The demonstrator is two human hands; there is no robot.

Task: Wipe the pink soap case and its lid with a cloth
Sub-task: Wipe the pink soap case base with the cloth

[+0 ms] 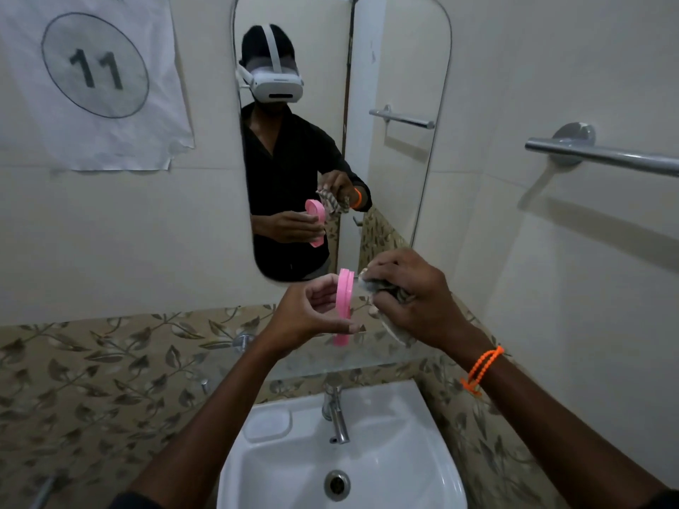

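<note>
My left hand [312, 314] grips a pink soap case part [344, 295] on edge, upright, above the glass shelf; whether it is the lid or the base I cannot tell. My right hand [411, 299] holds a bunched grey patterned cloth [389, 288] just to the right of the pink piece, close to its upper edge. The cloth's tail hangs below the hand. No other pink piece shows outside my hand.
A glass shelf [367, 352] runs below my hands, with a white sink [341, 453] and chrome tap [336, 413] under it. A mirror [389, 178] is ahead, a towel rail [602, 156] on the right wall, a paper sign [95, 75] at left.
</note>
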